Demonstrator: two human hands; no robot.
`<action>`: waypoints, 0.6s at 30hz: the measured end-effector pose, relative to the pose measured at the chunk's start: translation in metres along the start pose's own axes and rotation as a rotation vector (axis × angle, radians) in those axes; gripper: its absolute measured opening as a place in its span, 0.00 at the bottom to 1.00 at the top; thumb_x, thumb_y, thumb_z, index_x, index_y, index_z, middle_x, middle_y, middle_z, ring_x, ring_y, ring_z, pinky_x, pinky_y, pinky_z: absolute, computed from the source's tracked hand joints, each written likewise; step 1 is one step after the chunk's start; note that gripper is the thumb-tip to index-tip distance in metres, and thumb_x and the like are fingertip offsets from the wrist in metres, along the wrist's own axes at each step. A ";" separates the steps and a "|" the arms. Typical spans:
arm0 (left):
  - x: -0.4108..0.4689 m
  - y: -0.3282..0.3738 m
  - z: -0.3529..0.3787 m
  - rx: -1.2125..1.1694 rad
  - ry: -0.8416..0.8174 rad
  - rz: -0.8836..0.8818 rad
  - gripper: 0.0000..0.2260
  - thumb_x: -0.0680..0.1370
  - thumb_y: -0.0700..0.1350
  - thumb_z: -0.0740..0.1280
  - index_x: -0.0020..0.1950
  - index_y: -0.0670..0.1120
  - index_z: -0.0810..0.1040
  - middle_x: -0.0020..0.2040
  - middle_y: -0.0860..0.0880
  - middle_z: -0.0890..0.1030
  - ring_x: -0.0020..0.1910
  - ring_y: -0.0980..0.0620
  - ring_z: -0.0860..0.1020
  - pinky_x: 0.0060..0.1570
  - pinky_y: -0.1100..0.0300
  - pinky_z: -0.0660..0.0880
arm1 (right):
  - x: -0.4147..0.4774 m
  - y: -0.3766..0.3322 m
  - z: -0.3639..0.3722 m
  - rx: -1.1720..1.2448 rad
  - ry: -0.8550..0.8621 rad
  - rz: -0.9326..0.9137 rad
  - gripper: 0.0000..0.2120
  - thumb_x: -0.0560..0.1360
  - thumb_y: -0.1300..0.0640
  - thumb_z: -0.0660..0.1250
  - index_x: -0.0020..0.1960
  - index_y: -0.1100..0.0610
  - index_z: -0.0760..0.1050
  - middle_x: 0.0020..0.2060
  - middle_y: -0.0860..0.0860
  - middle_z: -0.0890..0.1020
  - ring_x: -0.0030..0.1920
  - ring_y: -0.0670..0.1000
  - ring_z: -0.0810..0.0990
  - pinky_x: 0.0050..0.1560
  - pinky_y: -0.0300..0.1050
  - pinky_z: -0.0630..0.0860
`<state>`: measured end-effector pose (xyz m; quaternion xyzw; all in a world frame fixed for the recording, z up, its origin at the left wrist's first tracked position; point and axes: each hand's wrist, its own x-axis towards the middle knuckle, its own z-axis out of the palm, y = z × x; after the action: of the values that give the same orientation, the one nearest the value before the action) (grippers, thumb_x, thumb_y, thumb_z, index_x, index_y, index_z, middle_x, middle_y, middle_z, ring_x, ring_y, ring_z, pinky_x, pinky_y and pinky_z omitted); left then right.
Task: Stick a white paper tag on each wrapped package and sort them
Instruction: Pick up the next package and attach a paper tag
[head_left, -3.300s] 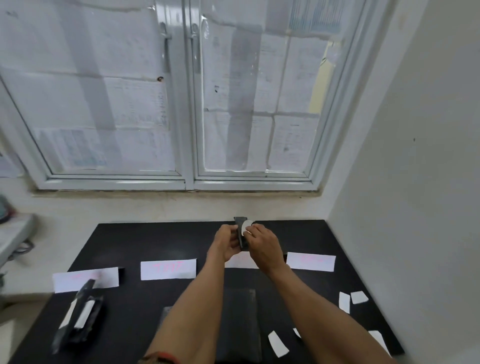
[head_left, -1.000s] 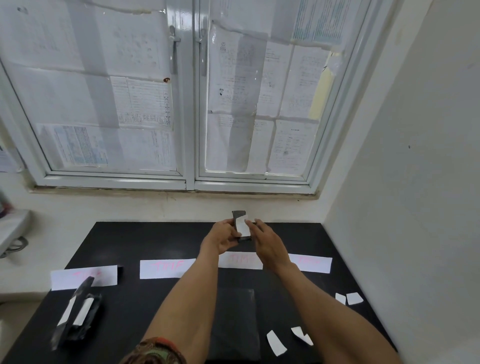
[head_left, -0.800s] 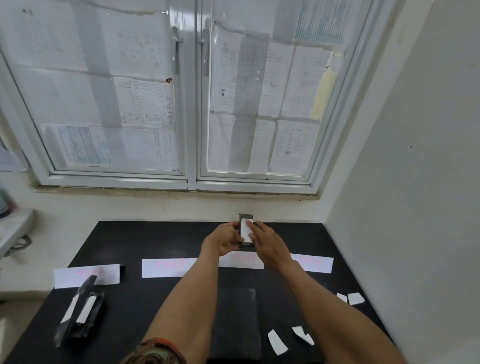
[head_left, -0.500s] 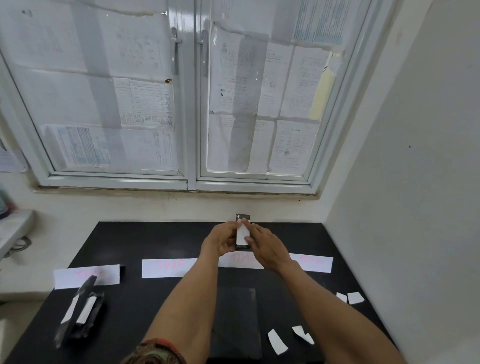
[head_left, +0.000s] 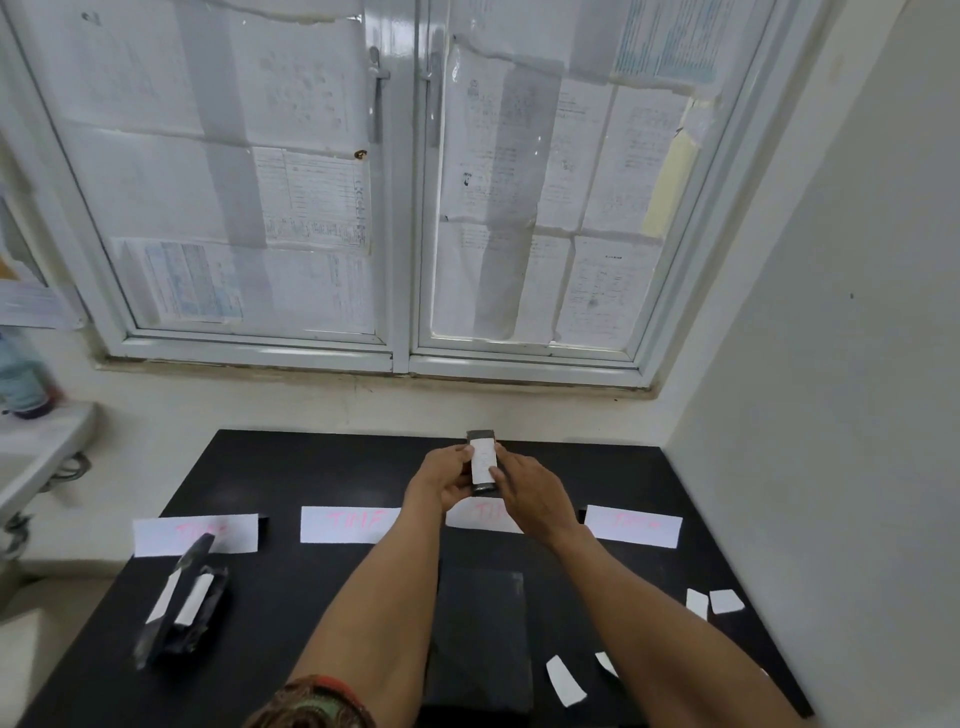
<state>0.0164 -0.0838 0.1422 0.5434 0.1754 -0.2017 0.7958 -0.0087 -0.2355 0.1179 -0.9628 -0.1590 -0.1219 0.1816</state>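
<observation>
Above the far middle of the black table (head_left: 311, 467) I hold a small black wrapped package (head_left: 481, 437) upright. A white paper tag (head_left: 483, 460) lies flat on its face. My left hand (head_left: 442, 477) grips the package from the left. My right hand (head_left: 527, 493) holds its right side, with fingertips on the tag's edge. Two tagged black packages (head_left: 182, 613) lie at the near left. Loose white tags (head_left: 564, 680) lie at the near right, and more loose tags (head_left: 714, 601) sit further right.
Four white label strips with pink writing lie in a row across the table: far left strip (head_left: 195, 532), second strip (head_left: 350, 524), third strip (head_left: 483, 517) partly under my hands, right strip (head_left: 632, 525). A black stack (head_left: 480, 639) sits near me. A wall stands at the right, a papered window behind.
The tag stood curled off the package earlier; now it lies flat along the package's face. My hands stay in about the same spot above the third strip.
</observation>
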 end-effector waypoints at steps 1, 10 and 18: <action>-0.002 0.002 -0.006 0.008 0.007 -0.004 0.16 0.83 0.38 0.57 0.70 0.37 0.69 0.63 0.36 0.77 0.57 0.40 0.78 0.52 0.46 0.77 | 0.003 -0.004 0.004 0.012 0.012 0.005 0.20 0.82 0.50 0.53 0.70 0.56 0.68 0.56 0.52 0.81 0.52 0.51 0.80 0.50 0.44 0.79; -0.016 0.010 -0.099 0.129 0.134 -0.036 0.19 0.78 0.27 0.49 0.66 0.33 0.71 0.53 0.37 0.77 0.52 0.39 0.76 0.53 0.45 0.74 | 0.031 -0.082 0.058 0.780 -0.207 0.513 0.12 0.74 0.62 0.70 0.56 0.64 0.80 0.47 0.58 0.84 0.40 0.51 0.83 0.45 0.47 0.83; -0.015 -0.036 -0.227 0.312 0.472 -0.117 0.13 0.75 0.24 0.57 0.56 0.29 0.76 0.49 0.36 0.79 0.46 0.42 0.82 0.41 0.51 0.78 | 0.022 -0.176 0.179 0.812 -0.567 0.776 0.08 0.71 0.68 0.71 0.37 0.58 0.78 0.38 0.56 0.81 0.39 0.54 0.82 0.40 0.49 0.83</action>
<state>-0.0284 0.1192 0.0425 0.6803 0.3534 -0.1398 0.6266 -0.0182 -0.0047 0.0174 -0.7997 0.1266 0.2828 0.5143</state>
